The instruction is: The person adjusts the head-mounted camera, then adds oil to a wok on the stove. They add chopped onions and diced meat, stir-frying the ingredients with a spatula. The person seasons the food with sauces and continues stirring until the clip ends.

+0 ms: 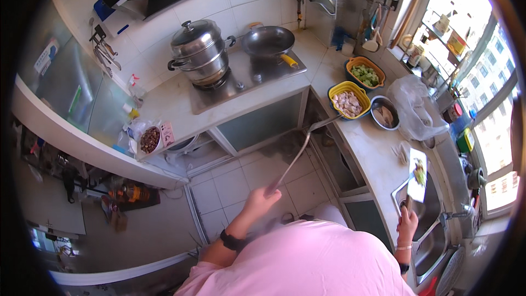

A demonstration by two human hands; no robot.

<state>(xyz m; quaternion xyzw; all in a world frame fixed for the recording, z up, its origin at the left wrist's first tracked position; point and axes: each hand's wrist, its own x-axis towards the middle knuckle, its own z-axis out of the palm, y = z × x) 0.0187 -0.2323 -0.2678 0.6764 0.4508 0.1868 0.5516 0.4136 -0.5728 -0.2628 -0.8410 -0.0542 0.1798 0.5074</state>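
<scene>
My left hand point(261, 201) grips the handle of a long metal spatula point(304, 144), whose far end reaches the counter edge by a yellow basket point(362, 94) of garlic-like pieces point(347, 104). My right hand point(407, 224) holds a cleaver point(417, 172) by its handle over the edge of the sink point(427, 209); chopped green bits point(419, 172) lie on its blade. Behind the yellow basket, an orange basket point(382, 72) holds cut green vegetable point(365, 75). A steel bowl point(392, 125) with pale meat-like pieces stands beside them.
A steel steamer pot point(201, 55) and a wok point(267, 43) with a yellow-ended handle stand on the gas hob point(242, 84). A plastic bag point(415, 107) lies near the window. At the left counter end are a bowl of reddish-brown pieces point(150, 139) and a pink patterned item point(167, 133).
</scene>
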